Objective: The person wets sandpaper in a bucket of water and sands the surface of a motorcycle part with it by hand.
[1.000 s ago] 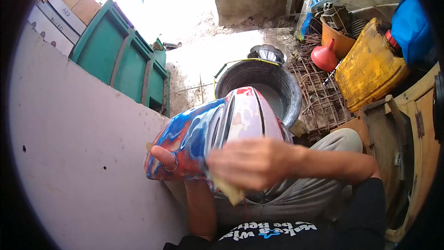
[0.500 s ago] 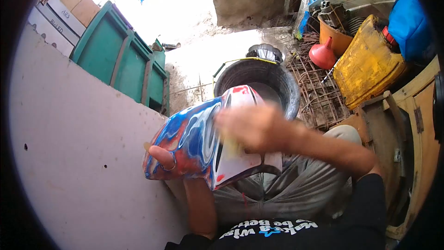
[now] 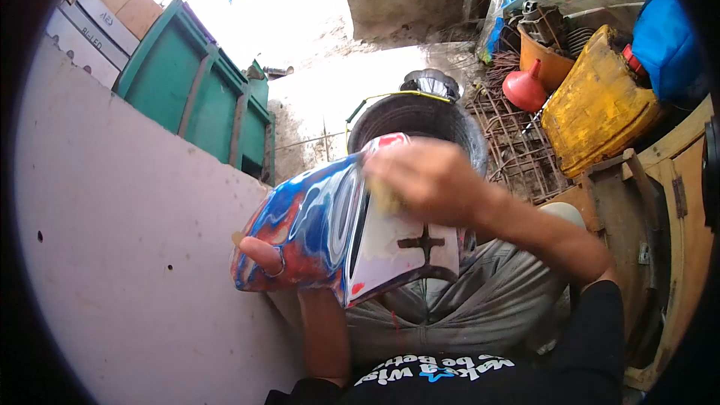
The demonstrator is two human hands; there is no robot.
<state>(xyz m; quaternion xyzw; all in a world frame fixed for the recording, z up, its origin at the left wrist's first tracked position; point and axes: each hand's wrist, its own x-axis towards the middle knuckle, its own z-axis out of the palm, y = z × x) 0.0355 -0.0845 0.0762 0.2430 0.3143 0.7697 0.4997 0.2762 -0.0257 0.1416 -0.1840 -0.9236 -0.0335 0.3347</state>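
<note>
A curved motorcycle body panel (image 3: 307, 217), patchy blue, red and white with worn-through paint, lies tilted above my lap. Underneath it, my left hand (image 3: 262, 256) grips the panel, its thumb poking through a hole near the left end; the other fingers are hidden behind the panel. Across the panel's white upper part, my right hand (image 3: 424, 180) is closed round a yellowish pad (image 3: 385, 196), blurred by motion and pressed against the surface. A dark cross-shaped opening (image 3: 424, 244) shows in the white part below that hand.
Just beyond the panel stands a black bucket (image 3: 472, 135) with a yellow-and-green handle. A pale wall (image 3: 135, 217) rises close on the left, beside a green cabinet (image 3: 172, 82). To the right are a metal grid (image 3: 517, 150), a red funnel (image 3: 523, 90), a yellow jerrycan (image 3: 596, 105) and wooden boards (image 3: 682, 232).
My right hand has slid upward and slightly right along the panel with the pad, uncovering the cross-shaped opening. The left hand and the panel stay almost where they were.
</note>
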